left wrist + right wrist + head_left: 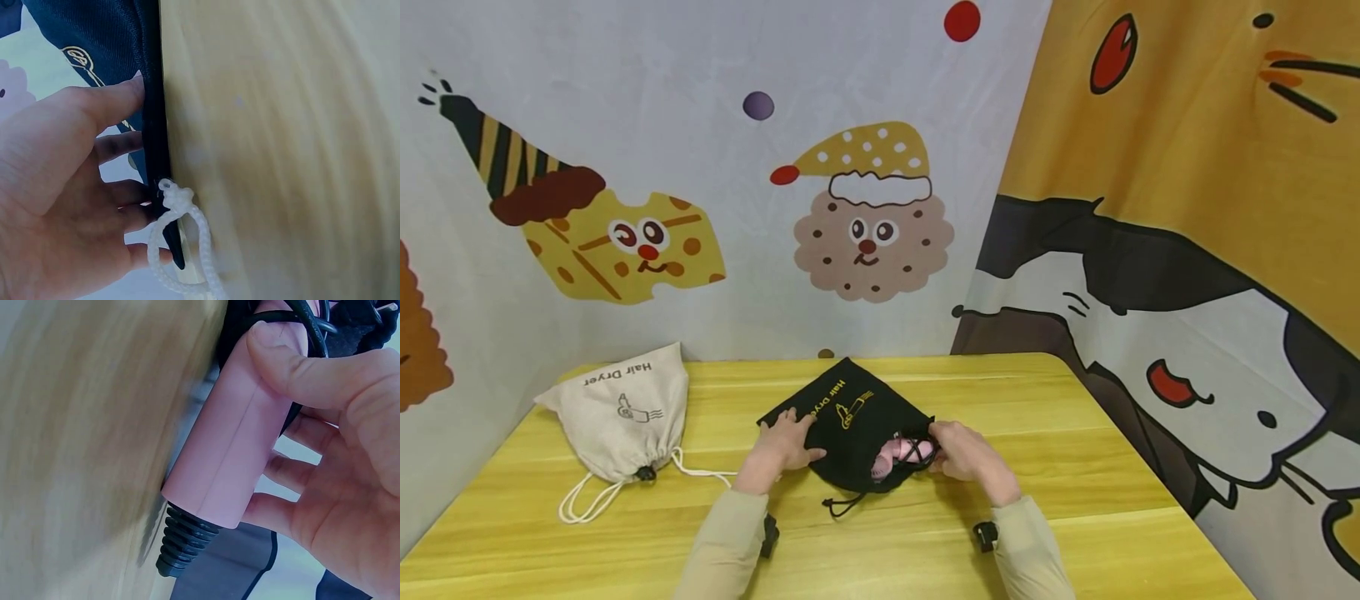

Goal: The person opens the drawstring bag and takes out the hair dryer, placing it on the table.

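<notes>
A black drawstring bag (842, 425) printed "Hair Dryer" lies flat on the table. Part of a pink hair dryer (891, 457) shows at its mouth; the bag covers the rest. My right hand (964, 452) grips the dryer's pink handle (228, 437), thumb on top and fingers beneath. A black ribbed cord sleeve (181, 540) sticks out of the handle's end, and black cord (306, 325) loops across it. On the bag's left side rests my left hand (781, 446), fingers spread over the cloth and thumb near the edge.
An off-white "Hair Dryer" drawstring bag (625, 417) lies to the left, with a black toggle (645, 473) and white cords (587, 504). One white cord loop (178, 203) reaches close to my left hand. A cartoon-printed curtain (865, 67) hangs behind the wooden table (880, 550).
</notes>
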`<state>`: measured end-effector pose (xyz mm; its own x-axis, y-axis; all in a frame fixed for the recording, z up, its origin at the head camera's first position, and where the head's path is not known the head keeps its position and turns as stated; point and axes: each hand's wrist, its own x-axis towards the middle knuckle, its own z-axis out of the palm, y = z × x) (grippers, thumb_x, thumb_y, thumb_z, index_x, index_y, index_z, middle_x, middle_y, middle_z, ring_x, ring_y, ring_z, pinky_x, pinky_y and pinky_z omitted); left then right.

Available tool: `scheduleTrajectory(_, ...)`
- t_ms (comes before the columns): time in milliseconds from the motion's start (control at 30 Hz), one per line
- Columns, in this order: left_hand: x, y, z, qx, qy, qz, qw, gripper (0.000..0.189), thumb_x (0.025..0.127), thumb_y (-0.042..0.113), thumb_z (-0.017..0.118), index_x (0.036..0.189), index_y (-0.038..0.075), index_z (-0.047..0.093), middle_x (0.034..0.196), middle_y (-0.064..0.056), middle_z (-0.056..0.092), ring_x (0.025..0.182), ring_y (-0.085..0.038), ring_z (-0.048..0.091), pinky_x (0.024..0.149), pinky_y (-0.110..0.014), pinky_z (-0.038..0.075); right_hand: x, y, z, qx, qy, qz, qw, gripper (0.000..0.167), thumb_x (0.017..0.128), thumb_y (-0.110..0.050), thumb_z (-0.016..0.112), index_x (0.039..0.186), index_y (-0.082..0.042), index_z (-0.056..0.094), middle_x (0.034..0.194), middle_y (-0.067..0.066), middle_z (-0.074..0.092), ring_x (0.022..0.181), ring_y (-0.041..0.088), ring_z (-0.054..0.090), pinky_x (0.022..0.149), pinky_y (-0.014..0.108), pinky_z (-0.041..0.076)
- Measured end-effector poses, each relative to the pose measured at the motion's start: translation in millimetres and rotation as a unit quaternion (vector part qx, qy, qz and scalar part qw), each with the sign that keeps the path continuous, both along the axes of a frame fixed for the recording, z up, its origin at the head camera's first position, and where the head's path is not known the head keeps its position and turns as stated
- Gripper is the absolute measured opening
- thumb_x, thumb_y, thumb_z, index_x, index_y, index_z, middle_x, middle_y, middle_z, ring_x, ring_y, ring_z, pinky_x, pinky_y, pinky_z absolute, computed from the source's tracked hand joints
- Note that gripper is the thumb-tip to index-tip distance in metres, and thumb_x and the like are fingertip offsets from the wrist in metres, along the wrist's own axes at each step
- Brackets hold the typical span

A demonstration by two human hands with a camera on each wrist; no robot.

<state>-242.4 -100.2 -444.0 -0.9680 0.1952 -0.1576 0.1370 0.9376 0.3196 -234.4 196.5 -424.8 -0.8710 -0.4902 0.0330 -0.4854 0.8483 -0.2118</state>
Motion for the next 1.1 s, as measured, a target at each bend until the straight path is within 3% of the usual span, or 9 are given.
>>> scheduleTrajectory(633, -4.5, -1.6, -2.4, -0.003, 0.006, -0.01, 0.9999, 0.06, 0.088, 0.036, 0.064, 0.137, 0.005, 0.047, 0.147, -0.031, 0.034, 0.138, -0.047, 0.03, 0.108, -0.069, 0.021, -2.1, 7.0, -1.6, -0.009, 0.009, 0.031, 0.9994, 0.027, 0.07, -0.005, 0.078, 0.079, -0.009, 0.053, 0.075, -0.002, 0.054, 0.068, 0.01, 0.047, 0.058, 0.024, 0.041)
scheduleTrajectory(800, -0.8, 1.4, -6.1, 0.002, 0.037, -0.023, 0.999, 0.052, 0.088, 0.03, 0.065, 0.131, 0.003, 0.052, 0.14, -0.03, 0.043, 0.131, -0.048, 0.039, 0.107, -0.062, 0.031, -2.2, 5.9, -2.0, -0.009, 0.0, 0.025, 0.9996, 0.027, 0.069, -0.005, 0.078, 0.08, -0.009, 0.054, 0.076, -0.002, 0.054, 0.069, 0.011, 0.047, 0.06, 0.025, 0.042)
scheduleTrajectory(967, 7.2, 6.9, -3.9, 0.012, 0.083, -0.044, 0.9955, 0.039, 0.084, 0.022, 0.07, 0.117, 0.003, 0.061, 0.117, -0.022, 0.06, 0.112, -0.04, 0.056, 0.096, -0.05, 0.048, -2.3, 4.8, -1.6, -0.008, -0.009, 0.02, 0.9997, 0.027, 0.069, -0.003, 0.077, 0.08, -0.009, 0.053, 0.076, 0.0, 0.054, 0.069, 0.012, 0.046, 0.06, 0.026, 0.04)
scheduleTrajectory(1100, 13.7, 13.5, 2.2, 0.044, 0.086, -0.069, 0.9929, 0.034, 0.084, 0.02, 0.07, 0.112, 0.003, 0.063, 0.112, -0.02, 0.063, 0.111, -0.038, 0.058, 0.095, -0.048, 0.049, -2.6, 3.4, -1.6, -0.008, -0.011, 0.016, 0.9998, 0.027, 0.069, -0.002, 0.076, 0.079, -0.009, 0.052, 0.076, 0.0, 0.053, 0.069, 0.013, 0.045, 0.06, 0.027, 0.039)
